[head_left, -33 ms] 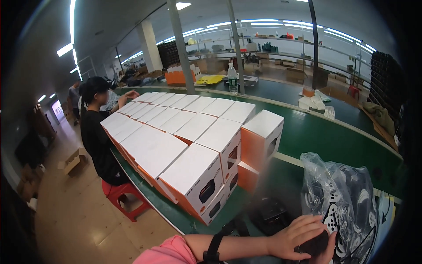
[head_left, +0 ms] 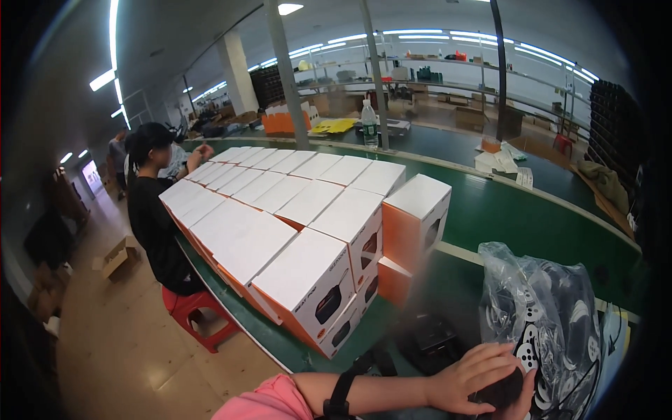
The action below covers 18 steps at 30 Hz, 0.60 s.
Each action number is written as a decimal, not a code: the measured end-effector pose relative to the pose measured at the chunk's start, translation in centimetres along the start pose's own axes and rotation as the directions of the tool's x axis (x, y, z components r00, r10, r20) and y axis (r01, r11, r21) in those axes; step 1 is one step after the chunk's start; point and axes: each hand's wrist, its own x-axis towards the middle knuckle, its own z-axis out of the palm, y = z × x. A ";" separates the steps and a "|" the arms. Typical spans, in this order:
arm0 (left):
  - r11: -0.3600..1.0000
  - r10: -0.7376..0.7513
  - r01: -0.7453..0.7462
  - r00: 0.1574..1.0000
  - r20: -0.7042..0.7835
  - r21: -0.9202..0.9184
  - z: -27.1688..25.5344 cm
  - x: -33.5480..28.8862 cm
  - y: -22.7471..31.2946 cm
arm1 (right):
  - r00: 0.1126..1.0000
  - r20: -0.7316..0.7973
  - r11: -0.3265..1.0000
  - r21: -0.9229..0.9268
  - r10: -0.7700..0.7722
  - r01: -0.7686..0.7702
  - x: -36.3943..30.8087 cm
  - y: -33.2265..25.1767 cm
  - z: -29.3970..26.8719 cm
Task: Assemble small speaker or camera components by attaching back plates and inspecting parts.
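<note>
At the lower right, my left hand (head_left: pixel 470 380) curls its fingers over a dark, rounded object (head_left: pixel 502 392). My right hand (head_left: pixel 523 404) grips the same object from its other side, with its thumb along the edge. Much of the object is covered by the fingers, and its exact kind cannot be made out. Right beside my hands lies a clear plastic bag (head_left: pixel 500 280) with black-and-white printed pieces in or under it. A black device (head_left: pixel 427 339) rests on the green bench just beyond my left forearm.
Stacked white-and-orange boxes (head_left: pixel 241 234) fill the bench's left side. A co-worker in black (head_left: pixel 157 210) sits beyond them on a red stool (head_left: pixel 199 315). A water bottle (head_left: pixel 369 124) stands by a post; an open carton (head_left: pixel 119 257) lies on the floor.
The co-worker's hand has drawn back slightly to the left. My own hands and the dark object look the same.
</note>
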 end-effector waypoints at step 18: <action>0.944 0.064 -0.231 0.829 -0.556 -0.235 3.2 0.1 -1.6 | 0.988 0.057 0.982 -0.120 -0.142 0.148 0.4 -1.0 2.2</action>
